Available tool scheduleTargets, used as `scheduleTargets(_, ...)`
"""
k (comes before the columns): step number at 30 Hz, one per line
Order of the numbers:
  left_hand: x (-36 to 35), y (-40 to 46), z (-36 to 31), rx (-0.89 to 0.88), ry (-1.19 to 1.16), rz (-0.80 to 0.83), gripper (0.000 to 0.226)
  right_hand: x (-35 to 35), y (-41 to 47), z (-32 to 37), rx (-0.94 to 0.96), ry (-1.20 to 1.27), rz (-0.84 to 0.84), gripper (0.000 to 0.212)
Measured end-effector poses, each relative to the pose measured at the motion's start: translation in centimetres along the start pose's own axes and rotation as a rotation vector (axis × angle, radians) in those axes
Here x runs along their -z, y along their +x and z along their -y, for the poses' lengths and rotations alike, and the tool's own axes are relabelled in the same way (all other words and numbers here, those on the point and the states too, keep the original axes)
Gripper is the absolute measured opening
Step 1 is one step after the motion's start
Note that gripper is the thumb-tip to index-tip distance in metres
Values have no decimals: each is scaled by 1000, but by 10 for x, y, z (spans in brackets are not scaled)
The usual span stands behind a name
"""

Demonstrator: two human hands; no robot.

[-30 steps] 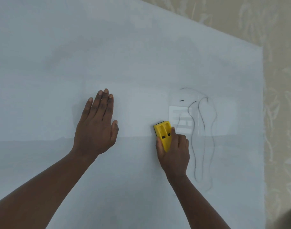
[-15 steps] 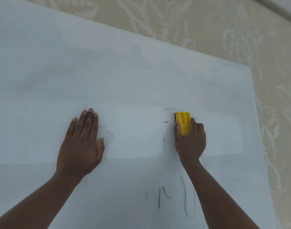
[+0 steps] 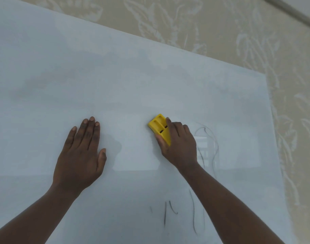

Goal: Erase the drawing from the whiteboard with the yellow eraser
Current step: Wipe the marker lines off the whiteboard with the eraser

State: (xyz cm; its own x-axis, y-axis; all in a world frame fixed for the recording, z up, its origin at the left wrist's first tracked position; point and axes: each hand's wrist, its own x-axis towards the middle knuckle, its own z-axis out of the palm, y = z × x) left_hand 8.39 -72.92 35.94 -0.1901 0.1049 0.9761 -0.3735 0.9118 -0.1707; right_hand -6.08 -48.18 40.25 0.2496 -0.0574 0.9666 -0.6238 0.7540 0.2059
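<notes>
The whiteboard [image 3: 133, 76] lies flat and fills most of the view. My right hand [image 3: 178, 147] grips the yellow eraser [image 3: 159, 128] and presses it on the board near the centre. Thin black loops of the drawing [image 3: 210, 147] remain just right of that hand. More short strokes [image 3: 170, 211] sit lower down beside my right forearm. My left hand [image 3: 82, 152] rests flat on the board to the left, fingers together, holding nothing.
A beige cloth with a pale leaf pattern [image 3: 221, 29] lies under the board and shows past its far and right edges. The board's right edge [image 3: 272, 120] runs close to the drawing.
My right hand slid the eraser to the left from where it was half a second ago. The upper left part of the drawing is wiped away. My left hand stayed flat.
</notes>
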Motion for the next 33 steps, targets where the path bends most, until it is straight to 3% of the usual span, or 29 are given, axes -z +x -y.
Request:
scheduleTargets(4,-2,-1,0,4,-1,-1,70,10,14,-35,-7,44,95,52)
scheduleTargets(7,-3,0,1,1,0,-4,70,17,28,-57,-55,71,152,66)
scheduleTargets(15,-3,-1,1,-8,-12,-17,69,33,28,-104,-263,29,274,68)
scheduleTargets(25,-5,-8,5,-38,-61,-46,66,71,-97,-99,-503,-15,347,66)
scheduleTargets(33,-1,-41,16,-93,-99,8,68,100,-218,-39,-890,-8,421,59)
